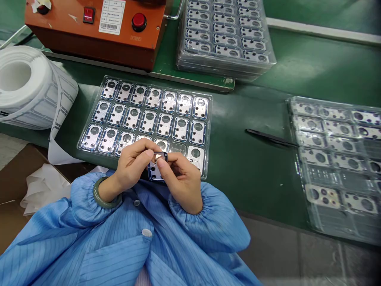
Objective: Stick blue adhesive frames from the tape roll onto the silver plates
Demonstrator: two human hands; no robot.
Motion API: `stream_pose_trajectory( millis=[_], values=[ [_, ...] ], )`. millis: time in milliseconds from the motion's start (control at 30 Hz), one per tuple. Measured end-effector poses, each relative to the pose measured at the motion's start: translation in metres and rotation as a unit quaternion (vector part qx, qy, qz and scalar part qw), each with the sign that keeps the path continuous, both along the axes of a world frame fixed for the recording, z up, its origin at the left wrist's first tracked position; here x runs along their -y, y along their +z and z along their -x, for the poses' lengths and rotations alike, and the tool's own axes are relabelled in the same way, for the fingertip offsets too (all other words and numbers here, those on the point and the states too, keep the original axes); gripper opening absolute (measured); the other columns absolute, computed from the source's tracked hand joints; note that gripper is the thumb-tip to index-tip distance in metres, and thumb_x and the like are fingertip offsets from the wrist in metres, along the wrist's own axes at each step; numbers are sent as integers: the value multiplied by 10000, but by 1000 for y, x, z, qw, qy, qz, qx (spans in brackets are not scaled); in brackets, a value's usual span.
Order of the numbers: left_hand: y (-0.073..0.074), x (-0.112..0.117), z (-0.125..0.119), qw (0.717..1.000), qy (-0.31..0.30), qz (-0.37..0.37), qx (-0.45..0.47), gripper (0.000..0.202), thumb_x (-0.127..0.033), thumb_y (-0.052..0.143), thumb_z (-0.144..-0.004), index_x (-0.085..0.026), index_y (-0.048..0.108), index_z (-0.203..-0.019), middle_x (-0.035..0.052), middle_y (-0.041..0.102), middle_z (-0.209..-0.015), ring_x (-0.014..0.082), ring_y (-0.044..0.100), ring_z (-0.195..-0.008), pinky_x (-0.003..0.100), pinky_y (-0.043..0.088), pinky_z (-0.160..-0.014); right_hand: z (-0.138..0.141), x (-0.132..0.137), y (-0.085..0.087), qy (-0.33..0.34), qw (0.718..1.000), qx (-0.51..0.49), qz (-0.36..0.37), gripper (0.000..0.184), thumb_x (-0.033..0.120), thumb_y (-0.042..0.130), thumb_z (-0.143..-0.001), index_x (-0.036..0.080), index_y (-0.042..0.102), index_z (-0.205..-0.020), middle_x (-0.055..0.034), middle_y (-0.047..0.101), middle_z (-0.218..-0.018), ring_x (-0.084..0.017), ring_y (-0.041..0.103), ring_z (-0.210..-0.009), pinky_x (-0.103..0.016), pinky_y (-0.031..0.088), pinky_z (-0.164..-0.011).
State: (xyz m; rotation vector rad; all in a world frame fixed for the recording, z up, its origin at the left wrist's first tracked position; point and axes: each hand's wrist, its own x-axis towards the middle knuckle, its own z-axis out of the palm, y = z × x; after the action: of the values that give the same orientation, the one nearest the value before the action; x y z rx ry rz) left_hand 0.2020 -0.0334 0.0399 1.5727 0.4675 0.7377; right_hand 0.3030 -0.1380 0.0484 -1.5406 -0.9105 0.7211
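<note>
On the table [253,190]: parts tray [207,119] mid, left hand [131,167] and right hand [183,178] over its front row, metal plate [157,167] between them. Film roll [26,79] left of tray. Control box [95,31] and stacked trays [226,35] behind. Tweezers [269,137] right, beside second tray [333,159]. Cardboard box [18,190] off table, front left.

Green bench mat [256,186] — plastic trays [209,119], tweezers [268,137], label roll [26,83]

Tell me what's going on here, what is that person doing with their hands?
A person in a blue striped coat pinches a small dark-edged metal plate between their left hand and right hand, just above a clear plastic tray of similar plates. Black tweezers lie on the green bench to the right, near another tray. A roll of white film sits to the left.
</note>
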Motion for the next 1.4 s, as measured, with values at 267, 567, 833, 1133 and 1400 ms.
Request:
stream_pose_trajectory(
  millis=[267, 567, 833, 1133, 1400],
  values=[
    [-3, 5, -8, 984, 172, -36, -23, 179, -320, 463, -956, -197, 590, -928, -36, 504, -629, 66, 469, -502, 180, 417, -477, -18, 6, 6, 94, 984, -152, 21, 218, 404, 570, -877, 194, 594, -929, 26, 599, -634, -84, 554, -476, -207, 476, -435],
    [-7, 8, -13, 965, 233, -117, -34, 161, -294, 450, -966, -193, 573, -941, -41, 500, -641, 53, 479, -491, 164, 419, -464, -13, 6, 4, 104, 993, -51, 27, 60, 234, 579, -831, 190, 557, -867, 17, 561, -684, -90, 562, -568, -230, 534, -528],
    [-8, 10, -13, 960, 232, -146, -56, 169, -282, 433, -970, -195, 577, -954, -32, 505, -668, 62, 470, -507, 188, 413, -487, -17, 9, 3, 110, 992, -50, 28, 72, 184, 506, -836, 181, 558, -786, 3, 607, -709, -89, 586, -538, -230, 530, -502],
    [-11, 10, -13, 975, 158, -151, -49, 185, -254, 471, -952, -197, 582, -1088, 28, 594, -881, 81, 563, -657, 194, 477, -538, -9, 13, 1, 2, 999, -3, 54, 290, 302, 583, -862, 199, 534, -1129, 41, 561, -683, -110, 593, -549, -262, 547, -537],
    [-7, 13, -16, 977, 127, -169, -4, 155, -188, 502, -919, -164, 587, -1046, 83, 543, -1050, 83, 571, -728, 169, 523, -512, -20, 27, 12, -178, 943, 154, 234, 333, 399, 594, -812, 179, 606, -1062, 32, 595, -608, -137, 575, -528, -289, 498, -593]
  ],
)
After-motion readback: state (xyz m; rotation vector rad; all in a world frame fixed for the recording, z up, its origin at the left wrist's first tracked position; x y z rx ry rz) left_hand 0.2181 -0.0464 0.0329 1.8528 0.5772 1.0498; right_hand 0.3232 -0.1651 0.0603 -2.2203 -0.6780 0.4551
